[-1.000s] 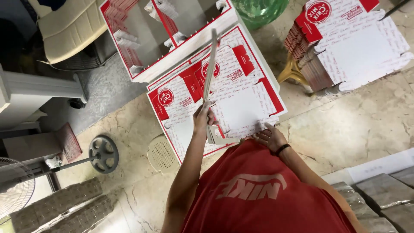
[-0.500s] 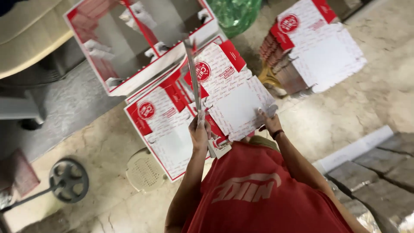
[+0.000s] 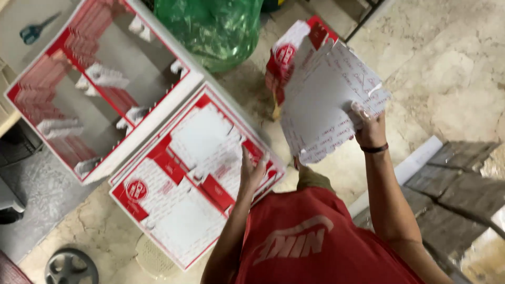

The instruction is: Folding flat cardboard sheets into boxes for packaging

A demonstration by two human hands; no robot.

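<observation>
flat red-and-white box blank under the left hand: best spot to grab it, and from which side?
Probably the near long edge of the flat box blank, just beside the left hand, coming from the person's side. It lies flat on a stack, so only an edge can be pinched, and that edge overhangs open floor. The right hand holds another blank.

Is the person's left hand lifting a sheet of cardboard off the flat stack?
No. The left hand lies flat on the flat stack, while the right hand holds up the lifted cardboard sheet.
</observation>
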